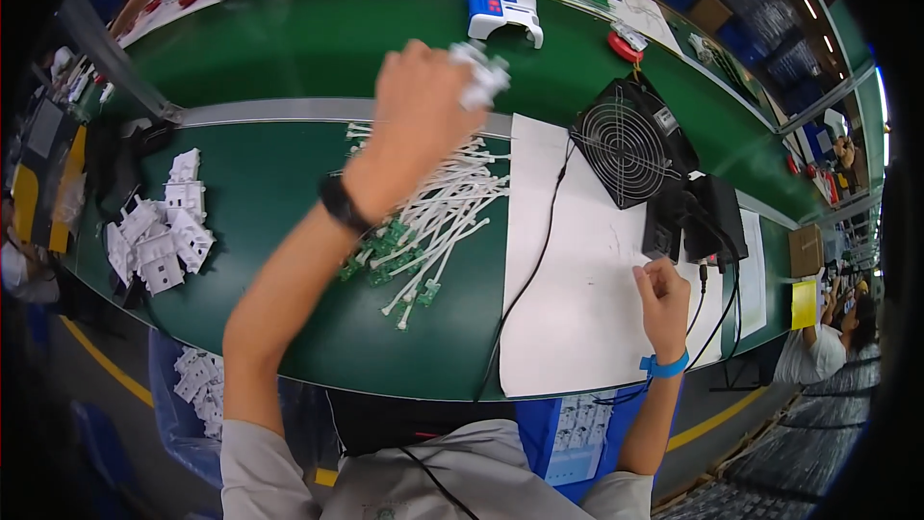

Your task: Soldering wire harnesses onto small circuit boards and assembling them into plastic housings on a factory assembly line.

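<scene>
My left hand (419, 111), with a black band on its wrist, reaches out over the green bench. Its fingers are closed on a white plastic part (483, 75), which is blurred. Below that forearm lies a heap of white cables (448, 207) with small green circuit boards (390, 255) at their near ends. My right hand (664, 300), wearing a blue wristband, is over the white sheet (577, 327) near a black box (662, 226). Its thumb and fingers are pinched together; whatever may be between them is too small to make out.
White plastic housings (164, 236) are piled at the left. A black fan with a wire grille (624, 149) stands at the right, its cable crossing the sheet. Beyond the metal rail (260, 113) sits a blue-and-white device (502, 12). A bag of white parts (202, 390) hangs below the bench.
</scene>
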A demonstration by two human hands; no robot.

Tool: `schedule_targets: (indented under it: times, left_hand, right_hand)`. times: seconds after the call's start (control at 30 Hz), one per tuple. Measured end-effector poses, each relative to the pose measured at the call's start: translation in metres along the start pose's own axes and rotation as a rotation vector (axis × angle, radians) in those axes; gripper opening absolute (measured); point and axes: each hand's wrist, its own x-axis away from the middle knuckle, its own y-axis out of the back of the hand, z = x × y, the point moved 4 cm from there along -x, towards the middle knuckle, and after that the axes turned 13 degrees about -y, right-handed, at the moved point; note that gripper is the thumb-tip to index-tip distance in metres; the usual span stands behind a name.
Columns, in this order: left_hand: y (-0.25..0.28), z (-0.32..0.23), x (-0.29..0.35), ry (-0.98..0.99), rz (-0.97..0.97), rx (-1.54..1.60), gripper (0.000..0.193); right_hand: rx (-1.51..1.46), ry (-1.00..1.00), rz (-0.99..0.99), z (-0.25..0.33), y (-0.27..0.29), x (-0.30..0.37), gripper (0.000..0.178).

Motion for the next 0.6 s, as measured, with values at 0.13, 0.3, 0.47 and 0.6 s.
schedule_targets:
  times: [0.13,0.3,0.47,0.6]
  left_hand:
    - [-0.031,0.151,0.026,0.104,-0.045,-0.108,0.054]
    - [-0.003,0.184,0.087,0.104,0.122,-0.344,0.072]
    - [0.083,0.166,0.162,0.240,0.527,-0.340,0.068]
    - [0.150,0.148,0.237,0.120,0.376,-0.407,0.058]
  right_hand:
    - [-0.041,0.162,0.124,0.052,-0.038,0.010,0.018]
    - [0.004,0.435,0.260,0.141,-0.088,0.024,0.018]
    - [0.104,0.786,0.569,0.203,-0.141,0.046,0.011]
    - [0.286,0.856,0.638,0.202,-0.164,0.068,0.024]
